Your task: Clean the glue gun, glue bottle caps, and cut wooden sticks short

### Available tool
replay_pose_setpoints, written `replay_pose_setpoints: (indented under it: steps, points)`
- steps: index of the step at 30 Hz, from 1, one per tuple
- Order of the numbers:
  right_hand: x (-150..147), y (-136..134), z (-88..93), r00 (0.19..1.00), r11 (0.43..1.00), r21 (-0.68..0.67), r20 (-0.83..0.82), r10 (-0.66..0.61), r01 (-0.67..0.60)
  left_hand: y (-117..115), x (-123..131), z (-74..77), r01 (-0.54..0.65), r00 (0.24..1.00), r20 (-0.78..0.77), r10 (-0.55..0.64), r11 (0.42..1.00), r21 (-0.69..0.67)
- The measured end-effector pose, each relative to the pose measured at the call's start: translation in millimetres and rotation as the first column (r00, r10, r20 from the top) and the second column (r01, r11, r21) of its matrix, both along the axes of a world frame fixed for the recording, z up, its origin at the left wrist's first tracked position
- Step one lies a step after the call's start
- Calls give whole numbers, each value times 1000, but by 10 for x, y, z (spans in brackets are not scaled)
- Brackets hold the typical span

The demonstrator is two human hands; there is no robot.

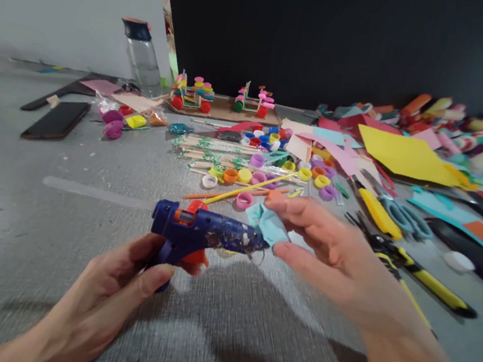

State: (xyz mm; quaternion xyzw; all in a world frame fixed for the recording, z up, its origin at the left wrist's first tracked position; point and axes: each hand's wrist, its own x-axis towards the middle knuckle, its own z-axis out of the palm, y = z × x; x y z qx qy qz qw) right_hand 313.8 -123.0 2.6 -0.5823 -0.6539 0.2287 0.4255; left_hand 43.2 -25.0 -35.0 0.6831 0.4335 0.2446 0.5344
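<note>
My left hand [128, 285] is closed round the handle of a dark blue hot glue gun [211, 228], its nozzle pointing right. A clear glue stick [97, 192] juts from the gun's back end. Between the thumb and fingers of my right hand [331, 250] is a crumpled light blue piece of paper [268, 222], close against the nozzle; I cannot tell if they touch. Thin strands of glue hang under the tip. Just behind the gun lie a yellow stick [252, 189] and a pink bottle-cap ring [244, 200].
Bottle caps [258, 177] and wrapped wooden sticks [219, 150] lie mid-table. Two small stick models [254, 102] stand behind them. At right are yellow-handled pliers [436, 284], scissors [405, 219] and coloured paper [406, 155]. A phone [56, 121] and water bottle [144, 58] are at left.
</note>
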Motion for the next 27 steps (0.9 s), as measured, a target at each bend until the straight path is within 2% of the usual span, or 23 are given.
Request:
replay_pose_setpoints:
  steps: [5,10,14,21,27]
  points:
    - [24,-32,79,997,997,-26,-29,78,-79,-16,34,69,55,998,5,-56,997,49]
    - [17,0,99,989,997,-72,-145,30,-41,6,17,58,33,999,-36,-29,991,130]
    - [-24,19,60,977,995,-95,-210,-27,7,38,19,-3,50,999,-9,-49,984,170]
    - [-34,20,-30,993,995,-59,-83,-82,78,46,12,-41,34,999,-1,-34,997,74]
    - [-87,53,-43,996,998,38,69,-54,52,21,51,34,50,999,7,-50,999,-1]
